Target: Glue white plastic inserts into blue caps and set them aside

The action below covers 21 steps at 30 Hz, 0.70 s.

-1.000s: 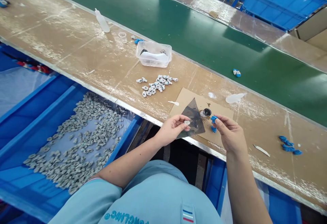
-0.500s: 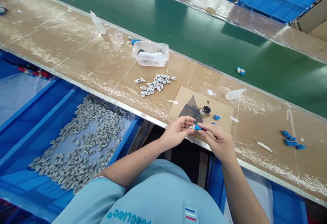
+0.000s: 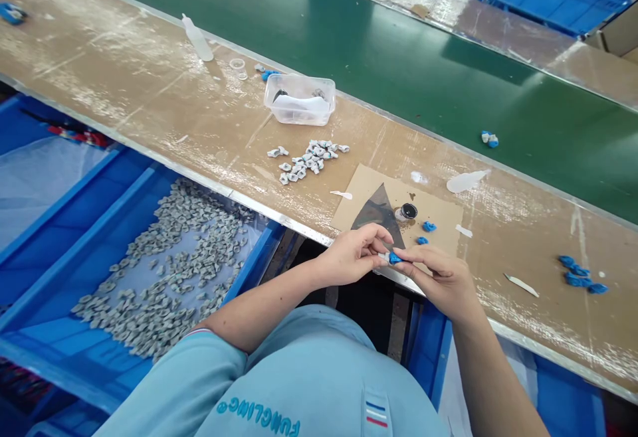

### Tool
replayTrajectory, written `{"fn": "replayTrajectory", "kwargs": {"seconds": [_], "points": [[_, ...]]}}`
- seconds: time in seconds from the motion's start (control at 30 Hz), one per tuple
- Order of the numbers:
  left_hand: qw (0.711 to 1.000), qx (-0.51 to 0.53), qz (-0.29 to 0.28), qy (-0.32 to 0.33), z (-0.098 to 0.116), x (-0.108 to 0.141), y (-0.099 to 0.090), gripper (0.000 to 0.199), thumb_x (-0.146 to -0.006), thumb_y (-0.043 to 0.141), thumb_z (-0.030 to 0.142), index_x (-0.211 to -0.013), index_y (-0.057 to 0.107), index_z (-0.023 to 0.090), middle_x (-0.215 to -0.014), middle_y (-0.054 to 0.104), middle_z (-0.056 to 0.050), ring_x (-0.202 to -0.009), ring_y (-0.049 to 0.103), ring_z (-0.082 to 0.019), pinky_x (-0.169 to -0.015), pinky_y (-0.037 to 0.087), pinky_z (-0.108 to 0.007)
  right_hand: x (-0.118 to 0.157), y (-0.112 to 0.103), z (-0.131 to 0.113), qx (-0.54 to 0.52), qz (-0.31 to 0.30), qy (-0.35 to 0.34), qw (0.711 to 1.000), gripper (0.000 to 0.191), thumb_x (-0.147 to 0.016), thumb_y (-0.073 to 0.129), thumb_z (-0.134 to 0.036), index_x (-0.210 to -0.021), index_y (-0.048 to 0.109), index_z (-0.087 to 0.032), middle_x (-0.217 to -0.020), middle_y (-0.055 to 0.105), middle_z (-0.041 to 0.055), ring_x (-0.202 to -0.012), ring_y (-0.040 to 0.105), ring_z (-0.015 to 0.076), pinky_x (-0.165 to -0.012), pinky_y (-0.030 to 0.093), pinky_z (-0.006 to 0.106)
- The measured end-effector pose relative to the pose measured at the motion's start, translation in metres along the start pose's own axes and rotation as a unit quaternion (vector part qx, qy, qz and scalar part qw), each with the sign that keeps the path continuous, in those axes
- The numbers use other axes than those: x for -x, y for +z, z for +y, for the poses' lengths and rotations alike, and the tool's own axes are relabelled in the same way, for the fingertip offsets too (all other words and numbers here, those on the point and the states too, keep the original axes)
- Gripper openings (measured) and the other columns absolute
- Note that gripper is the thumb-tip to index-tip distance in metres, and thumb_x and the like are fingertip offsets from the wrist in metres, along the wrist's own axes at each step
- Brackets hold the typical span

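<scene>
Close in front of my body, at the table's near edge, both hands meet on a small two-coloured part. My left hand [image 3: 355,255] is closed, pinching the grey-white piece [image 3: 383,257]. Thumb and fingertips of my right hand [image 3: 442,281] grip the blue piece [image 3: 395,258], which touches the grey-white one; whether they are locked together I cannot tell. Just beyond lie a cardboard sheet [image 3: 343,214], a dark triangular sheet [image 3: 377,210] and a small jar with black contents [image 3: 409,211]. Two loose blue pieces [image 3: 429,226] rest beside the jar.
Grey-white pieces [image 3: 315,156] lie heaped on the table, and many more fill a blue bin [image 3: 259,261] below left. A clear plastic box [image 3: 300,115] and a squeeze bottle [image 3: 197,38] stand farther back. Blue pieces [image 3: 578,280] lie right. Behind runs a green belt [image 3: 399,58].
The view has shifted slightly, so the table appears a little farther right. Both hands sit slightly lower, still gripping the two touching pieces; a second loose blue piece now shows more fully.
</scene>
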<state>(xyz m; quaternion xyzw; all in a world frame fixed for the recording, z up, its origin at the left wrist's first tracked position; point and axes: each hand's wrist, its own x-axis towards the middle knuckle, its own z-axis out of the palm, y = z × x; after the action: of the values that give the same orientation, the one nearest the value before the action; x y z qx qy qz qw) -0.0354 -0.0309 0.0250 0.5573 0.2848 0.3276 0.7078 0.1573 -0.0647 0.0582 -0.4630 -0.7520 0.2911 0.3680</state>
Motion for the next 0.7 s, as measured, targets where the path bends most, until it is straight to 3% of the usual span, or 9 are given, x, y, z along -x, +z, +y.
{"fn": "replayTrajectory", "kwargs": {"seconds": [0.1, 0.27, 0.4, 0.57, 0.7], "points": [[0.999, -0.05, 0.012, 0.006, 0.006, 0.002, 0.003, 0.022, -0.077, 0.057, 0.011, -0.097, 0.048, 0.018, -0.083, 0.063, -0.001, -0.075, 0.063, -0.012, -0.071, 0.05, -0.026, 0.005, 0.004, -0.001, 0.0, 0.04, -0.007, 0.999, 0.034, -0.079, 0.067, -0.009, -0.105, 0.072, -0.032, -0.082, 0.073, 0.0005, -0.07, 0.067, 0.0145, -0.064, 0.056, 0.026], [0.982, -0.184, -0.029, -0.002, 0.02, 0.005, 0.001, 0.027, -0.076, 0.053, 0.006, -0.098, 0.05, 0.02, -0.08, 0.063, 0.002, -0.073, 0.061, -0.011, -0.068, 0.048, -0.024, 0.01, 0.005, -0.004, -0.012, 0.013, 0.005, 1.0, 0.028, -0.079, 0.068, -0.012, -0.099, 0.074, -0.03, -0.079, 0.073, 0.0012, -0.066, 0.068, 0.0151, -0.06, 0.057, 0.025], [0.989, -0.144, -0.024, -0.008, 0.022, 0.004, 0.001, 0.024, -0.077, 0.055, 0.008, -0.096, 0.049, 0.02, -0.075, 0.061, 0.002, -0.067, 0.06, -0.011, -0.062, 0.046, -0.022, 0.013, 0.009, -0.008, -0.024, 0.047, 0.068, 0.996, 0.019, -0.079, 0.068, -0.017, -0.094, 0.074, -0.028, -0.082, 0.074, 0.0028, -0.073, 0.069, 0.0187, -0.065, 0.058, 0.031], [0.992, -0.122, 0.028, 0.013, 0.013, 0.008, 0.012, 0.015, -0.079, 0.053, 0.01, -0.09, 0.049, 0.019, -0.082, 0.061, -0.001, -0.077, 0.062, -0.013, -0.069, 0.049, -0.024, 0.024, 0.019, -0.006, 0.027, 0.11, 0.028, 0.993, 0.028, -0.078, 0.068, -0.011, -0.097, 0.074, -0.029, -0.081, 0.074, 0.0032, -0.069, 0.068, 0.0174, -0.06, 0.057, 0.028], [0.994, -0.108, 0.002, -0.005, 0.006, 0.017, 0.017, 0.015, -0.079, 0.054, 0.012, -0.093, 0.052, 0.018, -0.082, 0.061, -0.001, -0.077, 0.061, -0.013, -0.069, 0.049, -0.024, 0.038, 0.023, -0.001, -0.026, 0.099, 0.025, 0.994, 0.034, -0.076, 0.07, -0.009, -0.1, 0.073, -0.033, -0.079, 0.073, 0.0012, -0.067, 0.068, 0.0167, -0.058, 0.056, 0.027]]}}
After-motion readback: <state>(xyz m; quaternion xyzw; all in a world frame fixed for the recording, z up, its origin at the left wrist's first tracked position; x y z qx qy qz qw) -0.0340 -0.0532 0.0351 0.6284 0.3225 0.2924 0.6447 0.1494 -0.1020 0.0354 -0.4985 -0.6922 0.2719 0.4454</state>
